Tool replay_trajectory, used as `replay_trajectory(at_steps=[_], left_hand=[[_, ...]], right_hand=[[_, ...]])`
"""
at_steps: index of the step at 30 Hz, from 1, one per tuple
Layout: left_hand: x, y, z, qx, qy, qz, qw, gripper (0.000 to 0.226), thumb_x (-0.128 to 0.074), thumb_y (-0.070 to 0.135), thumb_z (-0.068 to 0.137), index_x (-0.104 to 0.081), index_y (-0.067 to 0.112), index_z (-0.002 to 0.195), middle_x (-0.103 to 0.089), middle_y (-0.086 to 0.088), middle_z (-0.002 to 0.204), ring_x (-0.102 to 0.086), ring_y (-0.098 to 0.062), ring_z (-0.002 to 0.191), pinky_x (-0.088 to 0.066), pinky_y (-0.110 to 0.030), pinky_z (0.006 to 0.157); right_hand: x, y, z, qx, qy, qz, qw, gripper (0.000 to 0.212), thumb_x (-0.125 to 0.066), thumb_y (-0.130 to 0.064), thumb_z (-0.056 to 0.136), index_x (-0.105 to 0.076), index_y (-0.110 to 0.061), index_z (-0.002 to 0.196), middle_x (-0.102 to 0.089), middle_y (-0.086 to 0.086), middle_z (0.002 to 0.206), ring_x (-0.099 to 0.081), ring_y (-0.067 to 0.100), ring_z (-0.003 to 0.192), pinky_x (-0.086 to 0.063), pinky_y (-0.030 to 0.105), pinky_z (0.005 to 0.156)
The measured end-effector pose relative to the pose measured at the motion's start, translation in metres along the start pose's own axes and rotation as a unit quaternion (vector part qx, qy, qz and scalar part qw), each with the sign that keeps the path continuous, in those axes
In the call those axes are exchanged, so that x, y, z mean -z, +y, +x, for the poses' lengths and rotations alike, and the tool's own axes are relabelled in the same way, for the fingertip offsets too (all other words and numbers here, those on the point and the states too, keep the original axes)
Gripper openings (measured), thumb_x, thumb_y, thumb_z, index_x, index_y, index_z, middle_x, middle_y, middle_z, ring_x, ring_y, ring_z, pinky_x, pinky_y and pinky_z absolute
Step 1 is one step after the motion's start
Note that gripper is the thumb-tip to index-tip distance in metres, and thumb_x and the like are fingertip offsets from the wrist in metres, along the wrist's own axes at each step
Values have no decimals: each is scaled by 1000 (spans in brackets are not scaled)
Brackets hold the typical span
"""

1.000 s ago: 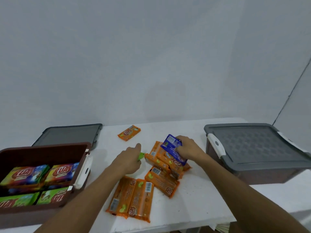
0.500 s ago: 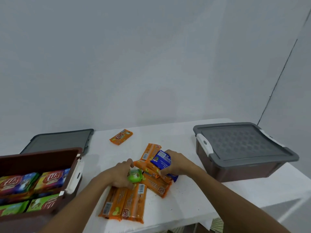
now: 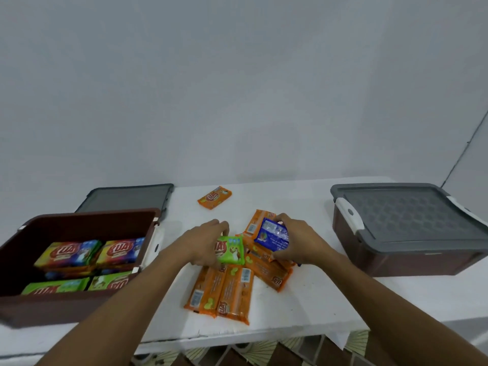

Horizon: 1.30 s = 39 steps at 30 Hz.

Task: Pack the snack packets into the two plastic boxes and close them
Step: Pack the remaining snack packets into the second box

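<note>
My left hand [image 3: 204, 240] grips a green snack packet [image 3: 231, 250] just above the pile at the table's middle. My right hand [image 3: 299, 241] holds a blue packet [image 3: 272, 236] over the same pile. Several orange packets [image 3: 227, 291] lie under and in front of both hands. One more orange packet [image 3: 214, 197] lies alone farther back. The open brown box [image 3: 79, 225] on the left holds several colourful packets. The second brown box [image 3: 396, 256] on the right has its grey lid [image 3: 404, 215] on.
A loose grey lid [image 3: 129, 198] lies flat behind the open box. The white table [image 3: 303, 313] ends at a near edge below the orange packets. A plain wall stands behind. Patterned floor tiles show below the table edge.
My left hand has lifted the green packet so its face shows. The right hand has drawn the blue packet up off the pile. The view has swung slightly left.
</note>
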<state>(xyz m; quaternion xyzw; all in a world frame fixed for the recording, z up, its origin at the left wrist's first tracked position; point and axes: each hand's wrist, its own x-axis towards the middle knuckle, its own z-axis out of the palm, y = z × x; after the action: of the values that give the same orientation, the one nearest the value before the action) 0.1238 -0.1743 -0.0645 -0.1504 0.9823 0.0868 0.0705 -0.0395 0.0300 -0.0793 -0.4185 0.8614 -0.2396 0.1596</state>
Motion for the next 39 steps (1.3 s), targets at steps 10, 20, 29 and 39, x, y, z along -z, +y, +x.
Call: replay_trajectory(at_steps=[10, 20, 29, 39], left_hand=[[43, -25, -26, -13, 64, -48, 997, 69, -80, 35, 65, -39, 34, 120, -60, 6, 106, -61, -12, 86, -55, -35, 73], [81, -111, -103, -21, 85, -104, 991, 66, -83, 26, 64, -43, 30, 116, -60, 5, 100, -60, -8, 80, -53, -27, 69], [81, -223, -173, -12, 49, -82, 995, 67, -87, 33, 61, -50, 31, 117, -59, 11, 105, -59, -8, 90, -53, -34, 80], [49, -274, -177, -51, -85, 31, 995, 63, -83, 25, 63, -55, 22, 119, -55, 4, 114, -54, -16, 101, -49, -35, 85]], right_hand=[[3, -46, 1, -154, -74, 522, 835, 31, -44, -26, 97, -53, -7, 121, -69, 24, 109, -68, 33, 89, -56, 41, 79], [-13, -148, 11, -37, -156, 454, 876, 39, -65, -1, 86, -54, -8, 123, -71, 26, 101, -69, 32, 84, -57, 34, 64], [-53, -266, 40, 64, -66, 336, 937, 23, -69, -10, 85, -57, -18, 103, -74, 8, 97, -72, 24, 88, -60, 39, 73], [-86, -314, 47, 44, -93, 197, 975, 19, -68, -11, 87, -64, -21, 103, -61, 0, 108, -63, 18, 97, -58, 27, 59]])
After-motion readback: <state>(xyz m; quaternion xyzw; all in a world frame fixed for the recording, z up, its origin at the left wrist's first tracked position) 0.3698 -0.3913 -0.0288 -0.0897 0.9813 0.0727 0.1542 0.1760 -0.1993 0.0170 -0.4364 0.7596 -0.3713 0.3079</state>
